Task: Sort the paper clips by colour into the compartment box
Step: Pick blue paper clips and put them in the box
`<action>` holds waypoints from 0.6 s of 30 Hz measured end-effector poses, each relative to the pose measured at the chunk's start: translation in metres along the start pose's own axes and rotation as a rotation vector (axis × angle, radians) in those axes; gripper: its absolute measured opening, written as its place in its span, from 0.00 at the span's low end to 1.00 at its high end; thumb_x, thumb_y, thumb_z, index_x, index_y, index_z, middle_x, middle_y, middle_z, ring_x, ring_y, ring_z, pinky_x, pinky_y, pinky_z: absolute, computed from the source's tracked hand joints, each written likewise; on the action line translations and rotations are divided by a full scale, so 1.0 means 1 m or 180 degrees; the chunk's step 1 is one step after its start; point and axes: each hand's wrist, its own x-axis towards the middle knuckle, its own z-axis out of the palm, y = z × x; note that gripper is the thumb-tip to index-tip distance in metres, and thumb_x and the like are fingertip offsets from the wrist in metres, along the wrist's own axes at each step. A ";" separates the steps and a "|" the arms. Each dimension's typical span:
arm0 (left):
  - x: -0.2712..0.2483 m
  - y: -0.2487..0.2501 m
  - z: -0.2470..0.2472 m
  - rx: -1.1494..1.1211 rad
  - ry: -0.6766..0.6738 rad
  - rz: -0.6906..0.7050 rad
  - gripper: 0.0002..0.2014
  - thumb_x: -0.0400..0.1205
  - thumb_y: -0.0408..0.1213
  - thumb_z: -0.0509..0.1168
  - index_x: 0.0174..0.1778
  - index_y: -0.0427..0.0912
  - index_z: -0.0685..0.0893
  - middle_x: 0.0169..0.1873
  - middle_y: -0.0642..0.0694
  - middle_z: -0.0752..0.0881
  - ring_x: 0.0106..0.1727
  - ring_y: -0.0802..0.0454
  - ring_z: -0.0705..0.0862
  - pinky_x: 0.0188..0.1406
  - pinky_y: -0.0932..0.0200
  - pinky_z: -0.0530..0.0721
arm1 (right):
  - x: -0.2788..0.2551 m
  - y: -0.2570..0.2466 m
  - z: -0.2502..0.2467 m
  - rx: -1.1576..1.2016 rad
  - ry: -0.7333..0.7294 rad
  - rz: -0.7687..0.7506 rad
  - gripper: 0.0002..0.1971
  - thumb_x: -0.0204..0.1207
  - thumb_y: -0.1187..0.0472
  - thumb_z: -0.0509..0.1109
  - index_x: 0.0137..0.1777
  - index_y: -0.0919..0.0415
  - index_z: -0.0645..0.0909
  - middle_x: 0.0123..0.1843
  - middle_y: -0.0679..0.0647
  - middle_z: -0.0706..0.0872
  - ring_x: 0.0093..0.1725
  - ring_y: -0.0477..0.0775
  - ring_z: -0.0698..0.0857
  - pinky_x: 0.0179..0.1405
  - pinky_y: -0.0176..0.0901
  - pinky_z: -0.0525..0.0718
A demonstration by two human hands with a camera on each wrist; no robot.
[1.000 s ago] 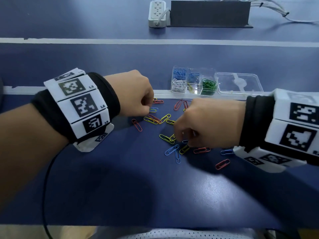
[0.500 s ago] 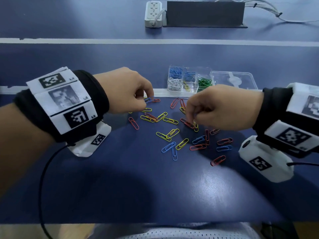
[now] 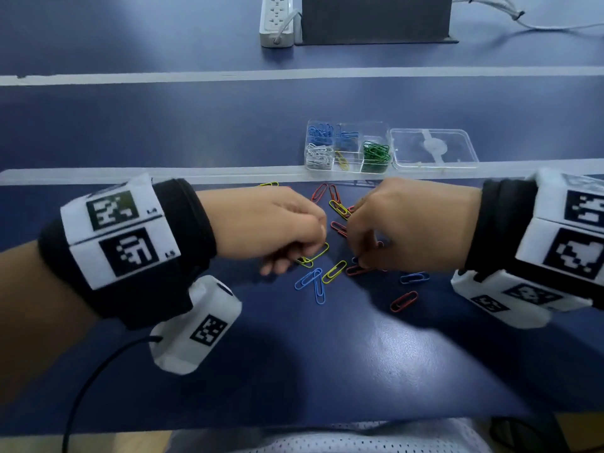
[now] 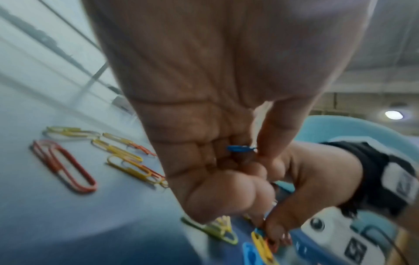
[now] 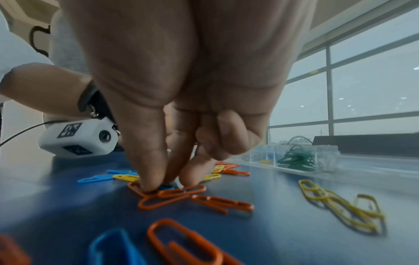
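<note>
Loose red, yellow and blue paper clips (image 3: pixel 334 271) lie scattered on the blue table. Behind them stands the clear compartment box (image 3: pixel 351 158) with blue, white, yellow and green clips in separate cells. My left hand (image 3: pixel 313 243) hovers low over the pile's left side. Its fingers are curled round a blue clip (image 4: pixel 240 148). My right hand (image 3: pixel 362 259) is down on the pile's right side. Its thumb and fingers (image 5: pixel 149 177) pinch at a blue clip (image 5: pixel 166 186) lying under red clips (image 5: pixel 172 195).
The box's clear lid (image 3: pixel 434 148) lies flat to its right. A white power strip (image 3: pixel 277 21), a dark box (image 3: pixel 376 18) and cables (image 3: pixel 523 21) sit at the far edge. A white tape line (image 3: pixel 130 174) crosses the table just before the box.
My right hand has dropped from above the pile onto the clips. My left hand has shifted right toward the pile's middle, still curled.
</note>
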 end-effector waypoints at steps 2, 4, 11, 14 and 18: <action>-0.001 0.000 0.003 0.0633 0.0091 -0.0096 0.11 0.76 0.36 0.56 0.30 0.47 0.79 0.21 0.52 0.76 0.24 0.54 0.76 0.24 0.67 0.75 | 0.000 0.000 0.002 0.0001 0.0067 0.0016 0.08 0.70 0.55 0.66 0.43 0.54 0.86 0.41 0.51 0.89 0.44 0.57 0.85 0.48 0.50 0.84; -0.005 0.002 0.006 0.1298 0.0239 -0.0117 0.11 0.78 0.37 0.53 0.34 0.50 0.80 0.20 0.53 0.77 0.23 0.62 0.75 0.24 0.74 0.70 | -0.001 0.003 0.001 0.0082 0.0092 0.0035 0.08 0.73 0.56 0.66 0.46 0.53 0.86 0.44 0.50 0.90 0.44 0.54 0.83 0.49 0.45 0.82; -0.011 0.003 0.026 0.2985 0.0397 -0.0189 0.23 0.72 0.67 0.56 0.37 0.49 0.74 0.28 0.54 0.72 0.40 0.49 0.78 0.44 0.56 0.81 | -0.005 0.001 -0.004 0.0126 0.0117 -0.0022 0.11 0.72 0.59 0.67 0.52 0.49 0.85 0.47 0.46 0.90 0.46 0.52 0.84 0.50 0.44 0.82; -0.009 0.012 0.028 0.3220 0.0511 -0.0313 0.18 0.77 0.62 0.56 0.40 0.49 0.72 0.36 0.50 0.72 0.52 0.42 0.82 0.46 0.53 0.79 | -0.006 -0.002 -0.004 0.0124 0.0146 -0.0016 0.11 0.70 0.61 0.66 0.49 0.49 0.85 0.45 0.46 0.89 0.39 0.49 0.76 0.47 0.42 0.82; -0.007 0.015 0.028 0.3296 0.0614 -0.0272 0.10 0.78 0.49 0.57 0.44 0.47 0.76 0.35 0.48 0.71 0.53 0.40 0.83 0.41 0.55 0.76 | -0.005 -0.005 -0.002 0.0131 0.0090 0.0057 0.09 0.67 0.59 0.68 0.47 0.49 0.79 0.38 0.43 0.80 0.38 0.48 0.73 0.42 0.40 0.78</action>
